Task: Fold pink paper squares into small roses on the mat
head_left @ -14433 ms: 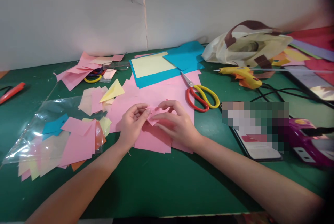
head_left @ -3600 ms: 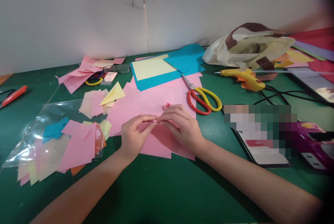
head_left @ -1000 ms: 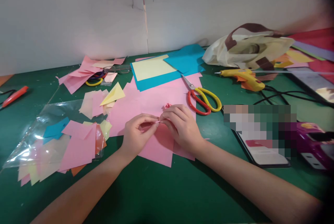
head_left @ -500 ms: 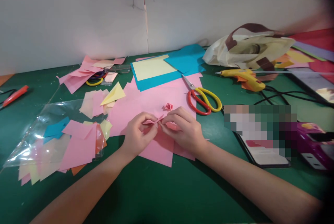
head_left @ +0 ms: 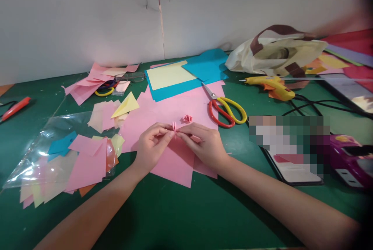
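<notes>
Between my two hands is a small folded piece of pink paper [head_left: 174, 127], its narrow folds standing upright. My left hand [head_left: 153, 143] pinches it from the left with thumb and forefinger. From the right, my right hand [head_left: 205, 143] pinches it too; the fingertips partly hide it. Just behind my right fingers a small pink paper flower [head_left: 187, 118] lies on large pink sheets [head_left: 157, 114]. Scissors [head_left: 223, 106] with one red and one yellow handle rest beyond my right hand, blades pointing away.
A clear plastic bag [head_left: 58, 125] with paper pieces lies left. Blue sheets [head_left: 208, 65] are at the back. A yellow glue gun [head_left: 274, 86], its black cable, a phone [head_left: 297, 174], a purple power strip [head_left: 349, 160] and a cloth bag [head_left: 244, 57] stand right.
The pink paper between my fingers has turned from lying flat and slanted to upright, narrow folds. Both hands stay close together, the right one slightly further left.
</notes>
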Demonstrator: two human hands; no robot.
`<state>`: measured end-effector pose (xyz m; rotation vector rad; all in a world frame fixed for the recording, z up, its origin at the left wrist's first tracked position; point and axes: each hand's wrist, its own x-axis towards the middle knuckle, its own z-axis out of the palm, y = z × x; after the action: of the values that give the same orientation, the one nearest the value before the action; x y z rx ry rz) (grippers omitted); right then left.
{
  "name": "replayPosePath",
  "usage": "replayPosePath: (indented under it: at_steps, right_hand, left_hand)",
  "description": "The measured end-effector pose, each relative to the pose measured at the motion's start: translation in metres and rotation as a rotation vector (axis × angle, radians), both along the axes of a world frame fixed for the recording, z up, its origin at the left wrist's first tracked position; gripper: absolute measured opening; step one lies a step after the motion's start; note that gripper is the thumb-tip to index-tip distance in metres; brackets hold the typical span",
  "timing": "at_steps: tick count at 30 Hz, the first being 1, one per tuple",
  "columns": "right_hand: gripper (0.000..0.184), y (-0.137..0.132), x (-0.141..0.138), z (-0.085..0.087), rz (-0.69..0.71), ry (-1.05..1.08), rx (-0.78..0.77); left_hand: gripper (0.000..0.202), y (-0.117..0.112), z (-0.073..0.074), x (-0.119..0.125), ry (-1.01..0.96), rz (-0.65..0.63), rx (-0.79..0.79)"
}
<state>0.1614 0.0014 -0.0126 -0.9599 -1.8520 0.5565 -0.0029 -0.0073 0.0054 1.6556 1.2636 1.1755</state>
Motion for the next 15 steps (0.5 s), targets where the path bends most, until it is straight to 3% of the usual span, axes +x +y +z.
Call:
replayPosePath:
  at_steps: [7,15]
  right_hand:
    - [0.007,0.0028,0.0016,0.0021,0.036,0.156,-0.288]
    - [0.021,0.0047,0.001,0.0082,0.209,0.299,-0.475]
  left_hand:
    - [0.012,-0.0004,-0.0008,-0.0009,0.002,0.001,-0.011]
    - [0.009,0.0009,0.0027,-0.0009,-0.093,0.023,-0.074]
